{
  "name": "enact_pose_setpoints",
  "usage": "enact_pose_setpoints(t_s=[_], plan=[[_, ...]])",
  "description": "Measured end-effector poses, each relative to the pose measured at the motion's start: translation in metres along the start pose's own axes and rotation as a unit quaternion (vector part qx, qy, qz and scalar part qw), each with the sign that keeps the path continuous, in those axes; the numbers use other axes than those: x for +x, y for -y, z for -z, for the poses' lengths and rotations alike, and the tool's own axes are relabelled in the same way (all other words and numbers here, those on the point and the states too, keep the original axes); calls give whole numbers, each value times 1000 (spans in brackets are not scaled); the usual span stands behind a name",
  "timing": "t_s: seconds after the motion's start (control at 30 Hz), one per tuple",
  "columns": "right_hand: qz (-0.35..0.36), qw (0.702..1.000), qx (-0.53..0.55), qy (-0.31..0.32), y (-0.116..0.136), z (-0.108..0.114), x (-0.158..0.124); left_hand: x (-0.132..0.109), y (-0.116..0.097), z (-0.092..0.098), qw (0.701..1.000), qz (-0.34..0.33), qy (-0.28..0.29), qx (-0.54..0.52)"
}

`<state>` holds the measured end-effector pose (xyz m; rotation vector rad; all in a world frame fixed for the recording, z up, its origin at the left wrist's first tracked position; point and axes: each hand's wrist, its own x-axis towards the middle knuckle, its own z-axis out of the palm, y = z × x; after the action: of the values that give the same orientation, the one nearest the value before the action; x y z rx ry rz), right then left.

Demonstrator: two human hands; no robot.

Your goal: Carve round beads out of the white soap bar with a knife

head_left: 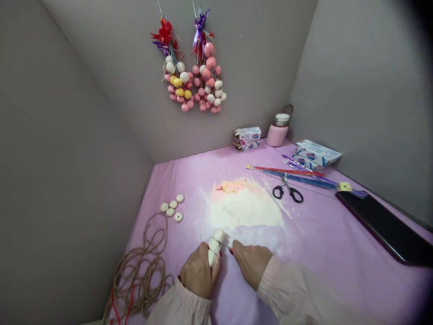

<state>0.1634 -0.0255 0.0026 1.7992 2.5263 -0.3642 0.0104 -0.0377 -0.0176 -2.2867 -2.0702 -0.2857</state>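
My left hand (197, 272) is wrapped round a white carved bar (215, 246) that looks like soap, marked by grooves into rounded segments. Just to its right, my right hand (252, 262) is closed in a pinch on a thin metal-tipped tool (228, 247), mostly hidden by the fingers. The tool's tip points at the bar, with a small gap between them. Beyond both hands spreads a patch of white shavings (245, 210), pink and orange along its far edge. Several round white beads with holes (170, 211) lie to the left.
Tangled brown cord (140, 275) lies at the left edge. Black-handled scissors (287, 189), red and blue strips (297, 179) and a black slab-like object (385, 228) are at the right. Soap boxes (248, 137) and a pink jar (277, 134) stand behind. Bead bunches (209, 81) hang on the wall.
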Motion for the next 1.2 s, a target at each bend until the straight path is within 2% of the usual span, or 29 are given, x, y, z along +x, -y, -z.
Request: enact_pose_setpoints(t_s=[0.3,0.5,0.7,1.03,1.2], plan=[[-8,1000,-2,13,4,1,2,6,1,11,996,34,78,-26],[-7,1000,-6,-8,2,-3,3,8,0,16,991,71,110,-35],[-17,999,-35,-18,2,-6,-1,10,3,14,987,114,112,-21],[-54,997,-53,-16,4,-3,-10,6,2,12,990,110,84,-30],[-40,996,-53,-57,3,-11,-11,5,1,12,990,112,79,-42]])
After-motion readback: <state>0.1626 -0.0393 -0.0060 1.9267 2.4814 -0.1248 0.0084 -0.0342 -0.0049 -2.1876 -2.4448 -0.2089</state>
